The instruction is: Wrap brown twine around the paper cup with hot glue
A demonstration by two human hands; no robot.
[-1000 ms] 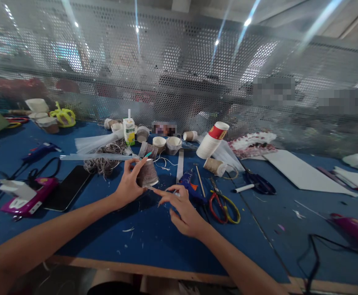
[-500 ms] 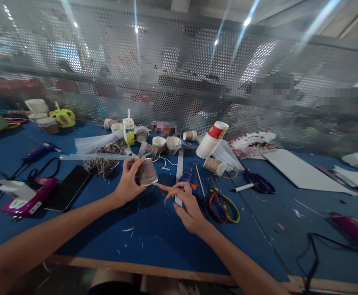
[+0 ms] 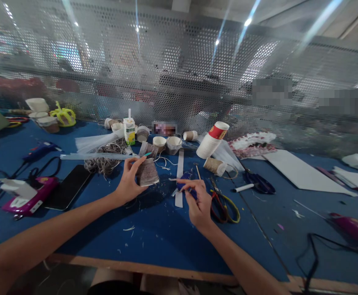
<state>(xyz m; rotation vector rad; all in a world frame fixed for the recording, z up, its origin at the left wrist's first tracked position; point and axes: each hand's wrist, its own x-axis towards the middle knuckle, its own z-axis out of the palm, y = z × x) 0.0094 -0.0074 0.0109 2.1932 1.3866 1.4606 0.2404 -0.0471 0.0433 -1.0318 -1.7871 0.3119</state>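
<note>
My left hand [image 3: 131, 180] is wrapped round a small cup wound with grey-brown cord [image 3: 148, 172], held tilted above the blue table. To its right, my right hand [image 3: 199, 199] has its fingertips pressed together on a thin whitish strip [image 3: 175, 179] that points toward the cup without touching it. Beneath the right fingers lie a blue glue gun [image 3: 185, 180] and a flat pale ruler-like strip [image 3: 179, 164]. Red and yellow handled scissors [image 3: 231, 209] rest just right of the hand.
A drink carton [image 3: 129, 131], small cups [image 3: 159, 143] and a cord pile [image 3: 102, 164] are behind the hands. A stack of paper cups [image 3: 211, 141] leans at back right. A phone [image 3: 69, 186] and purple power strip [image 3: 33, 198] lie left.
My right hand has moved right, away from the cup, with the thin strip in its fingers. My left hand and the cup have hardly moved.
</note>
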